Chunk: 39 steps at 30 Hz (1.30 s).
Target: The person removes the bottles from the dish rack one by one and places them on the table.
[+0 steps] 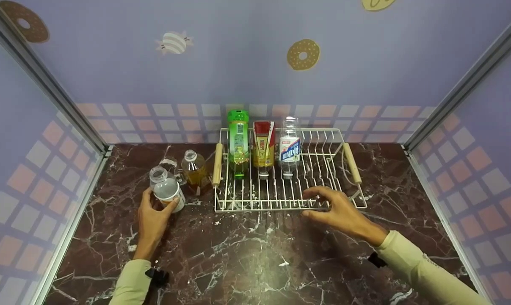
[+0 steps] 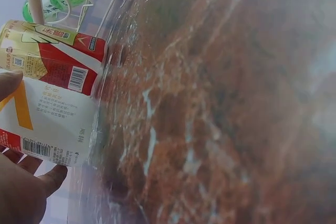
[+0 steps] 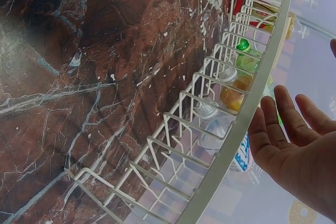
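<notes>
At the left of the counter my left hand (image 1: 153, 216) grips a clear, wide-necked bottle (image 1: 166, 188) upright, thumb and fingers round its lower part. Its white label (image 2: 52, 119) with an orange stripe shows in the left wrist view. Just beyond it stands a bottle of amber liquid (image 1: 194, 169) with a gold and red label. My right hand (image 1: 340, 212) holds nothing, thumb and fingers spread apart at the front rail of a white wire rack (image 1: 289, 208). A green bottle (image 1: 238, 144), a red-and-gold-labelled bottle (image 1: 263, 146) and a clear blue-and-white-labelled bottle (image 1: 290, 148) lean cap-down in the rack.
Wooden handles (image 1: 352, 163) rise at both ends of the rack. Its right-hand slots hold no bottles. The dark marbled counter (image 1: 247, 262) is bounded by a patterned back wall (image 1: 238, 63) and two side walls.
</notes>
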### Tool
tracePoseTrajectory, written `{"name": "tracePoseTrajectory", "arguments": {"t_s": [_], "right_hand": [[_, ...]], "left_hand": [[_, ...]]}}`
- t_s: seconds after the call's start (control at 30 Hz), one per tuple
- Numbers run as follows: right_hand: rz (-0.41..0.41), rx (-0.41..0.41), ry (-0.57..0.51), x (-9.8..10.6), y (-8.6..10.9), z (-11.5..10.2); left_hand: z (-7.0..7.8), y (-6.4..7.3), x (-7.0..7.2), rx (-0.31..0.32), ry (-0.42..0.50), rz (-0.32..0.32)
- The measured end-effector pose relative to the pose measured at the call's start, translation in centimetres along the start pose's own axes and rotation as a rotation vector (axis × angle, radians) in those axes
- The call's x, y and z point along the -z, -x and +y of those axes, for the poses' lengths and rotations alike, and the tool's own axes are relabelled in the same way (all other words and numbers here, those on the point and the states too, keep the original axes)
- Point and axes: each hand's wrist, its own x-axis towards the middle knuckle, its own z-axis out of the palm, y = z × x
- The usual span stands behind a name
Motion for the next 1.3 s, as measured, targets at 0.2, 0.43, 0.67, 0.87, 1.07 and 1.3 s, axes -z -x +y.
{"name": "tracePoseTrajectory", "arguments": {"t_s": [0.2,0.43,0.67,0.87,1.07,1.3], "right_hand": [[-0.003,-0.006,0.003,0.0,0.0,0.0],[-0.001,-0.015,-0.020,0.0,0.1,0.0],[0.019,-0.022,-0.005,0.2,0.4,0.0],[0.026,-0.032,0.002,0.3,0.5,-0.1],[0.029,-0.032,-0.012,0.4,0.6,0.0],[0.035,-0.036,-0.015,0.6,0.8,0.0]], "left_hand": [[0.1,0.2,0.2,-0.001,-0.004,-0.022],[1.1,0.6,1.2,-0.021,0.002,-0.036],[4.1,0.7,2.2,-0.118,0.047,-0.036],[6.6,0.9,2.5,-0.235,0.015,-0.031],[8.8,1.5,2.1,-0.376,-0.080,-0.032],[10.6,2.1,1.2,-0.496,-0.138,-0.066]]}}
